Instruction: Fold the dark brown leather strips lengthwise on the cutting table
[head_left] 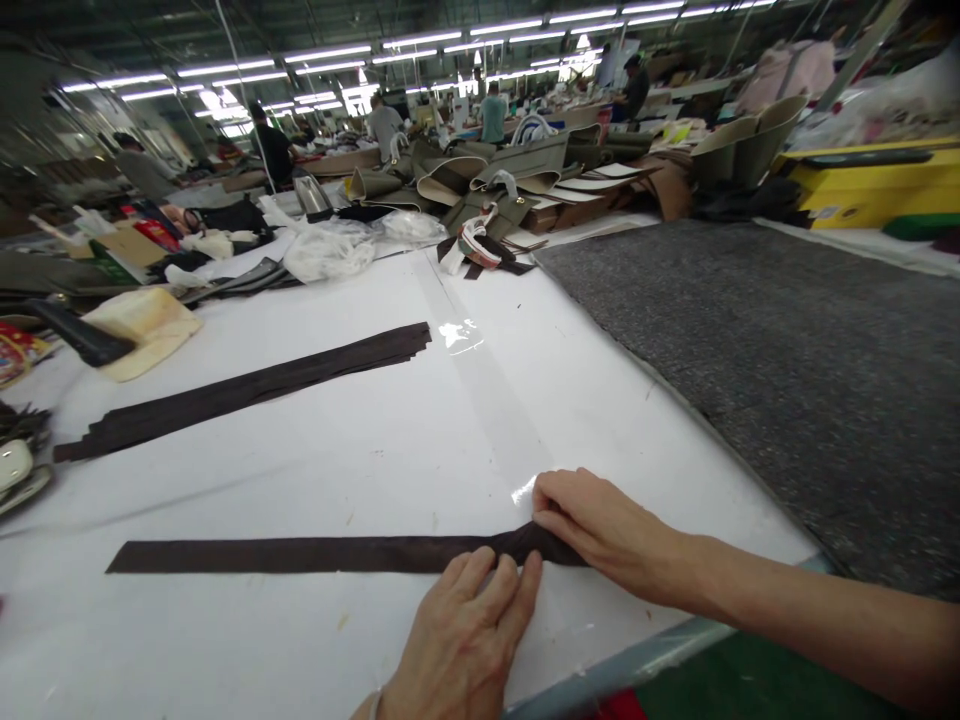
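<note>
A long dark brown strip, which looks like leather or fabric, lies across the white table. My right hand pinches it near its right end, thumb and fingers closed. That end is partly hidden behind the hand, and the strip is puckered there. Just to the left, my left hand has its bent fingertips and thumb gathered on the lower edge of the same strip. Farther back on the table rests a fanned stack of similar dark strips, touched by neither hand.
The white table carries a grey felt-like sheet at right. A black-handled tool on a pale block stands at left. Tape rolls, plastic bags and olive bag pieces crowd the back. Several people are farther off.
</note>
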